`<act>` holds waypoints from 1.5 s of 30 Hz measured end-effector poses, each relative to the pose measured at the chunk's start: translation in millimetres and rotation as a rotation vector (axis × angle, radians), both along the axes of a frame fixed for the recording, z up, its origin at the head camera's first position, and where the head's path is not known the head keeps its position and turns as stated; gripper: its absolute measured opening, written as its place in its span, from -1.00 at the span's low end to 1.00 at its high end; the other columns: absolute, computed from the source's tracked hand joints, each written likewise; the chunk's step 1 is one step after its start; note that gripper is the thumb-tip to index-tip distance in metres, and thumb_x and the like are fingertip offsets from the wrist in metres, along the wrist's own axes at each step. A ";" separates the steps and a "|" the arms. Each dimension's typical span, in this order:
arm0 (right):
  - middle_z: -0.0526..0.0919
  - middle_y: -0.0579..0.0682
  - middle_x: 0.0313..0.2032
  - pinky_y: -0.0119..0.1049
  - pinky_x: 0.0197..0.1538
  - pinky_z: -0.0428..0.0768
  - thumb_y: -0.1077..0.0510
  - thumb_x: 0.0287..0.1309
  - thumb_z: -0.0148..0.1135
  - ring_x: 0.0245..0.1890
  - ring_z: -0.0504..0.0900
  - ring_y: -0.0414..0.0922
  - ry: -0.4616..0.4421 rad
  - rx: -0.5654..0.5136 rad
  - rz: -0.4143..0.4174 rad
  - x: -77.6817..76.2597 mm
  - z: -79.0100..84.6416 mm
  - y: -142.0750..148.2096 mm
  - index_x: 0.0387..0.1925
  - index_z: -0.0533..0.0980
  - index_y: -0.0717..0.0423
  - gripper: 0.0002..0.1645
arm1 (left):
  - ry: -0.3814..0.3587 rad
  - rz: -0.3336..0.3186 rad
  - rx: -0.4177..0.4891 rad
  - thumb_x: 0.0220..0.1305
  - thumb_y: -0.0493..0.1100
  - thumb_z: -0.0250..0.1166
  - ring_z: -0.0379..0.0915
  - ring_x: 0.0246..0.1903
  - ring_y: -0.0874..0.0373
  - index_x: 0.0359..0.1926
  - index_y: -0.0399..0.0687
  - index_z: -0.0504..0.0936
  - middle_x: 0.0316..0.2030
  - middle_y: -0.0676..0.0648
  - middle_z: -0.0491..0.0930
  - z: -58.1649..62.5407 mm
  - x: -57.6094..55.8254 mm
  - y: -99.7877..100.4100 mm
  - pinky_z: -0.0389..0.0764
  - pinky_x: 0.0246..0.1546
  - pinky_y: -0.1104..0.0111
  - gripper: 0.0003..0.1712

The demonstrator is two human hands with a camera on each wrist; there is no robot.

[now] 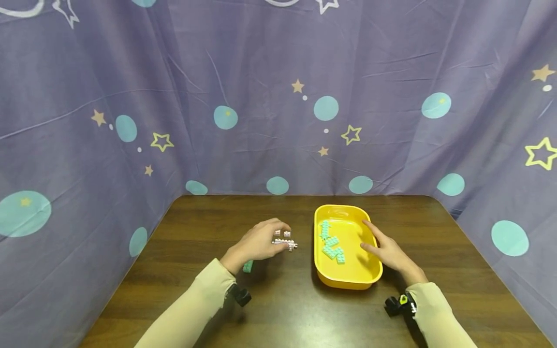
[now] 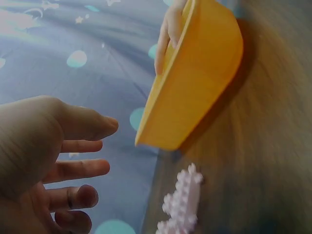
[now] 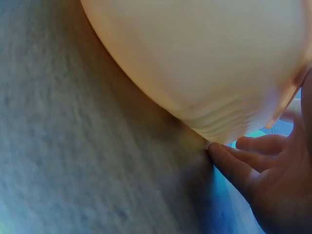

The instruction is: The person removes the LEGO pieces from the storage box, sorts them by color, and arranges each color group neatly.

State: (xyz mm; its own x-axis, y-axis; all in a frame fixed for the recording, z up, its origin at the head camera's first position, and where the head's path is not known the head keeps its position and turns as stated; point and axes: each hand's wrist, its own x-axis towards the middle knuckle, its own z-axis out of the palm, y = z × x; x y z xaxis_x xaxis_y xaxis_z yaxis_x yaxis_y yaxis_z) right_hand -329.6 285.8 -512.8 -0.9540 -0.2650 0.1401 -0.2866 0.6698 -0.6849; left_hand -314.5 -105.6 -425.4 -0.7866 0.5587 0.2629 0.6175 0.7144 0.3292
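My left hand (image 1: 262, 240) is over the table beside a cluster of small pale pink toy bricks (image 1: 284, 243). Its fingers are loosely bent, and in the left wrist view a gap separates them from the studded pink bricks (image 2: 183, 200). My right hand (image 1: 388, 250) is at the right rim of a yellow tray (image 1: 348, 281). Its thumb and index finger reach over the rim; in the right wrist view other fingers (image 3: 234, 163) lie along the outer wall. Several mint-green bricks (image 1: 331, 246) lie in the tray's left half.
A green brick (image 1: 248, 266) lies on the brown wooden table (image 1: 287, 314), partly behind the left wrist. Two small pink pieces (image 1: 286, 234) sit behind the cluster. A purple curtain (image 1: 270, 135) with stars and dots surrounds the table's back and sides.
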 end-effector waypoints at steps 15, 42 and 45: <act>0.21 0.37 0.38 0.31 0.27 0.23 -0.03 0.29 0.18 0.32 0.27 0.37 0.011 -0.024 0.000 0.5 -0.2 -1.4 0.50 0.04 0.00 -0.13 | 0.000 -0.088 -0.036 0.17 0.03 0.36 0.53 0.03 0.16 0.09 0.05 0.60 0.02 0.09 0.59 20.8 -15.0 67.4 0.53 0.05 0.27 -0.54; 0.23 0.35 0.38 0.29 0.26 0.28 -0.05 0.28 0.20 0.31 0.30 0.34 -0.006 -0.027 0.009 -2.2 4.0 -1.0 0.51 0.03 -0.01 -0.11 | -0.120 -0.116 -0.260 0.11 0.09 0.41 0.50 0.02 0.22 0.05 0.17 0.63 0.01 0.15 0.58 -8.0 -38.6 144.6 0.56 -0.12 0.31 -0.54; 0.24 0.35 0.38 0.28 0.25 0.30 -0.06 0.28 0.20 0.30 0.32 0.33 0.009 -0.028 0.016 -2.8 3.3 -0.6 0.50 0.04 0.01 -0.11 | -0.129 -0.126 -0.303 0.09 0.09 0.43 0.50 -0.01 0.24 0.01 0.21 0.65 0.01 0.18 0.58 -10.6 -36.5 149.9 0.55 -0.17 0.32 -0.57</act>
